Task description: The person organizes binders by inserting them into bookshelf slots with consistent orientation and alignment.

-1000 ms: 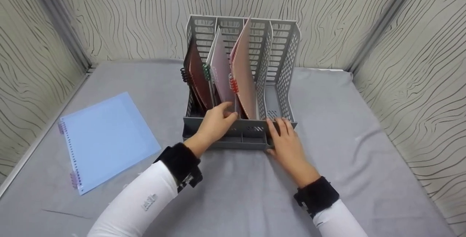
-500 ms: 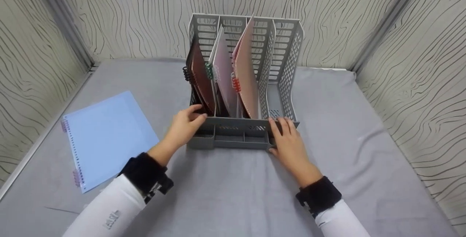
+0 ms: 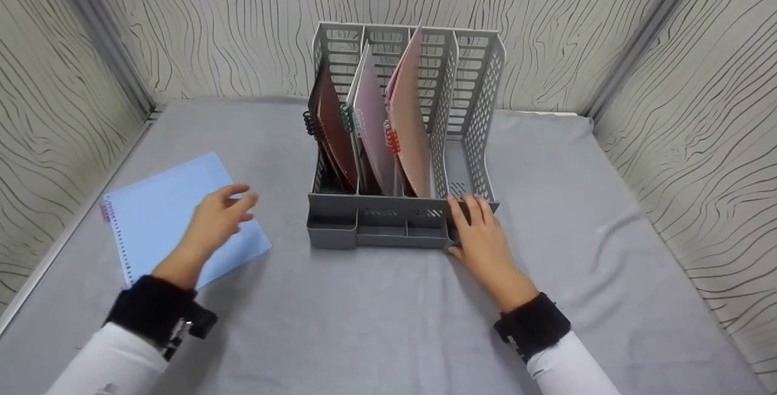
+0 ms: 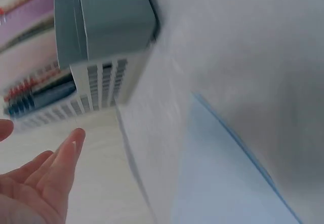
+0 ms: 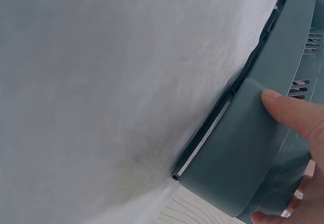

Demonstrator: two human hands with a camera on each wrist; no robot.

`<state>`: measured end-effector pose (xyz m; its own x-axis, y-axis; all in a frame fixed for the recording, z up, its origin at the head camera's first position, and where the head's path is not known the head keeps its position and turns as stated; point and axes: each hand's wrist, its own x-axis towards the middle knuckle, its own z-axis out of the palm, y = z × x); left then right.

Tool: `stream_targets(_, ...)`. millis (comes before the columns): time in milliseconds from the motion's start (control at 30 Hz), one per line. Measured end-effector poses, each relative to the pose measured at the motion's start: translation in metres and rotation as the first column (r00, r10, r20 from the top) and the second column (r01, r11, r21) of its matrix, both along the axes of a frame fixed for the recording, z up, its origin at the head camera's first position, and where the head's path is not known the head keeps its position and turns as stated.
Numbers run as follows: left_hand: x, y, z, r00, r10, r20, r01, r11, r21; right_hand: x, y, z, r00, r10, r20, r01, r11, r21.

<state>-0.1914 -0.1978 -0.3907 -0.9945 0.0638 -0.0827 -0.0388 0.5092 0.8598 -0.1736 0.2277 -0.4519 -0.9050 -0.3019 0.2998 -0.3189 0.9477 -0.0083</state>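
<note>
A grey desk file rack [image 3: 340, 202] stands at the middle of the table, split by upright dividers. My right hand [image 3: 482, 240] grips its front right corner, fingers over the front panel; in the right wrist view the thumb [image 5: 288, 110] presses the front tray. My left hand [image 3: 215, 219] is over a light blue loose-leaf notebook [image 3: 164, 201] with purple rings, fingers apart and holding nothing. The left wrist view has that notebook [image 4: 217, 183] below the hand [image 4: 45, 183]. Ring notebooks stand in the rack: dark brown [image 3: 335, 134], pale lilac [image 3: 373, 122] and pink [image 3: 410, 122].
A grey cloth [image 3: 376, 322] covers the table. Wood-grain patterned panels [image 3: 230, 31] enclose the back and both sides. The rack's rightmost slot [image 3: 456, 164] shows its bare floor, and small compartments [image 3: 332, 237] run along its front.
My left hand has left the rack's front, moving left along it and then out over the blue notebook. The right hand stays at the rack's corner.
</note>
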Motion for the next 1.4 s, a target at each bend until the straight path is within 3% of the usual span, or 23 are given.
stream_targets(200,0.006,-0.057,-0.009,0.995,0.074,0.074,-0.066,0.992,-0.104,0.0,0.0,0.002,1.0,0.015,-0.009,-0.015,1.0,0.015)
stream_targets(333,0.009,-0.093,-0.02,0.982,0.126,0.144,-0.092,0.971,-0.223,-0.001,0.0,0.005,1.0,0.013,-0.007,-0.012,1.0,0.019)
stream_targets(400,0.01,-0.109,-0.024,0.971,0.155,0.184,-0.089,0.941,-0.326,-0.001,0.0,0.006,1.0,0.006,-0.003,-0.006,1.0,0.017)
stream_targets(500,0.015,-0.128,-0.032,0.947,0.212,0.243,-0.068,0.869,-0.489,-0.002,0.0,0.006,1.0,0.003,0.005,-0.003,1.0,0.022)
stream_targets(567,0.018,-0.137,-0.037,0.921,0.258,0.291,-0.053,0.824,-0.564,-0.002,-0.001,0.006,1.0,0.006,0.013,-0.006,1.0,0.02)
stream_targets(633,0.021,-0.143,-0.043,0.896,0.293,0.332,-0.044,0.805,-0.592,-0.001,-0.002,0.005,1.0,0.01,0.019,-0.011,1.0,0.016)
stream_targets(767,0.024,-0.145,-0.052,0.865,0.311,0.393,-0.02,0.805,-0.593,0.0,-0.003,0.005,1.0,0.004,0.031,-0.004,1.0,0.007)
stream_targets(933,0.024,-0.143,-0.056,0.85,0.325,0.415,-0.016,0.803,-0.596,0.0,-0.002,0.005,0.999,0.0,0.034,0.0,1.0,0.005)
stream_targets(1200,0.022,-0.141,-0.062,0.825,0.391,0.408,-0.077,0.793,-0.604,0.0,-0.002,0.004,1.0,-0.001,0.01,0.001,1.0,0.022)
stream_targets(1400,0.019,-0.144,-0.066,0.798,0.401,0.45,-0.077,0.809,-0.583,0.002,-0.003,0.002,1.0,-0.009,0.009,0.009,1.0,0.021)
